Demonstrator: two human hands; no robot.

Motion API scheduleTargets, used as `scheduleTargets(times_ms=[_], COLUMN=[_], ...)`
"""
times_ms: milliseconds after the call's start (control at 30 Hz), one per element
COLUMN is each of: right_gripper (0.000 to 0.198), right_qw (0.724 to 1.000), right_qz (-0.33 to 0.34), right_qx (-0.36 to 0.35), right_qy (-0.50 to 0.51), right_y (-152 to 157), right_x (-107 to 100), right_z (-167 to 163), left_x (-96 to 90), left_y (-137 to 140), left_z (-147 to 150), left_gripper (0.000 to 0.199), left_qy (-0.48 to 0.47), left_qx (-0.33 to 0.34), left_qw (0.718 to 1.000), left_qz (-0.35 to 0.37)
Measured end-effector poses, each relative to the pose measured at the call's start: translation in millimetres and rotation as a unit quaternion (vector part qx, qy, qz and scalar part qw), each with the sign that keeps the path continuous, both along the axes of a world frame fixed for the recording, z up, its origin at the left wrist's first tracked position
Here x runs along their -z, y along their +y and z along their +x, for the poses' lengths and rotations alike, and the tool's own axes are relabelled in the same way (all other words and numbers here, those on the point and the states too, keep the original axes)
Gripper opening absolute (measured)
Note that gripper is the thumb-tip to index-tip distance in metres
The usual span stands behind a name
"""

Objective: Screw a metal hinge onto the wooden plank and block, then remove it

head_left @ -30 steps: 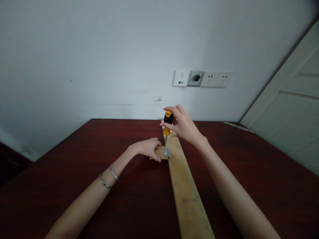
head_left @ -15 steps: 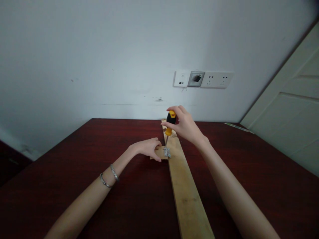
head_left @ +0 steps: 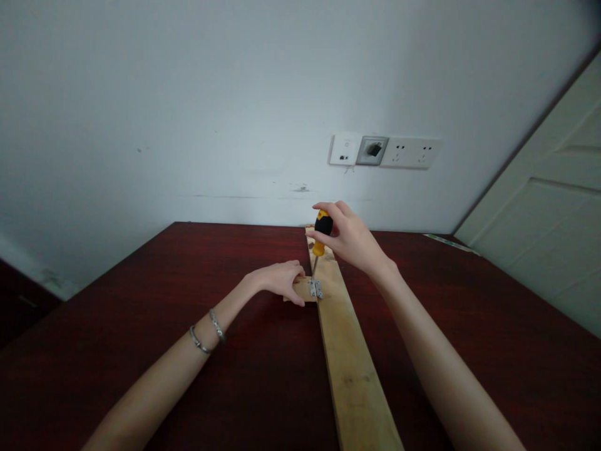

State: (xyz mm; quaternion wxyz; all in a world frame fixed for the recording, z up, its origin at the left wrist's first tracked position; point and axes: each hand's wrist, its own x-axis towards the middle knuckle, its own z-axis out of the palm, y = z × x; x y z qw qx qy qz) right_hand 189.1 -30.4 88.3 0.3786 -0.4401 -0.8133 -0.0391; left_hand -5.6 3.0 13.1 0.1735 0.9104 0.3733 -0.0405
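My right hand (head_left: 352, 235) is closed round the yellow and black handle of a screwdriver (head_left: 323, 227). The screwdriver leans slightly, and its tip points down at a small metal hinge (head_left: 315, 289). That hinge lies across the seam between a small wooden block (head_left: 306, 290) and a long wooden plank (head_left: 350, 351). My left hand (head_left: 282, 280) grips the small block, thumb on the near side and fingers on the far side. Whether the tip sits in a screw is too small to tell.
A dark red wooden table (head_left: 225, 394) bears the plank, which runs back towards the white wall (head_left: 188, 113). Sockets (head_left: 408, 152) are set in the wall. A pale panelled door (head_left: 558, 194) stands at the right, with a thin strip (head_left: 451, 243) near it on the table.
The screwdriver handle has turned a little in my right hand's fingers. My left hand stays in place on the block; the view has shifted very slightly.
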Motion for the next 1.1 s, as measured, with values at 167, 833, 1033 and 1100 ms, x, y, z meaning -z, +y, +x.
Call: scheduleTargets(times_ms=[167,833,1033,1100], right_gripper=[0.043,0.052,0.036,0.044], right_qw=[0.999,1.000,1.000,1.000], right_qz=[0.000,-0.011,-0.011,-0.019], right_qx=[-0.032,0.016,-0.004,-0.013], right_qy=[0.023,-0.018,-0.019,-0.021], right_y=[1.0,-3.8,-5.1,-7.3], right_x=[-0.1,-2.3,-4.8,-6.4], right_z=[0.7,-2.0,0.1,-0.1], left_x=[-0.6,-1.2,-1.0,-0.5], left_y=[-1.0,-2.1,-1.5,-1.5], left_z=[0.5,0.4,0.0,0.0], left_gripper=[0.065,0.064,0.065,0.064], left_qy=[-0.002,0.008,0.009,0.010], left_qx=[-0.004,-0.006,-0.005,-0.006], left_qw=[1.000,1.000,1.000,1.000], left_qz=[0.002,0.008,0.007,0.004])
